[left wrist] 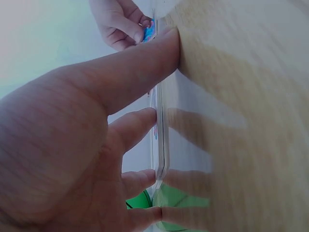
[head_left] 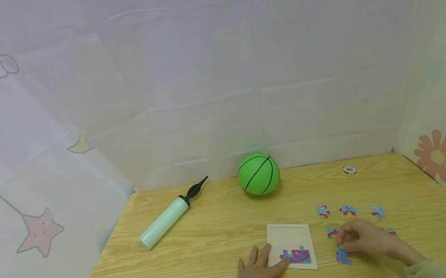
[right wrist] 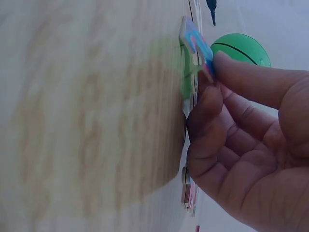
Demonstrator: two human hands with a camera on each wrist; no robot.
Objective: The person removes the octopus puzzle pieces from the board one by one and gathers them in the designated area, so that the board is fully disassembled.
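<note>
Wooden table (head_left: 202, 250) holds pump (head_left: 166, 219) and ball (head_left: 258, 174); left hand (head_left: 257, 273) flat beside tray (head_left: 290, 236), right hand (head_left: 359, 235) pinching puzzle piece (right wrist: 198, 43).

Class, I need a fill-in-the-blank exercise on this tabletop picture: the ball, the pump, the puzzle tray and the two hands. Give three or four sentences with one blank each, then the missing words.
1. The ball at the back of the table is ____ with black lines.
2. The pump lies to the ____ of the ball in the head view.
3. The right hand pinches a puzzle ____.
4. The left hand rests flat on the table, its fingers touching the puzzle ____.

Missing words: green; left; piece; tray
</note>
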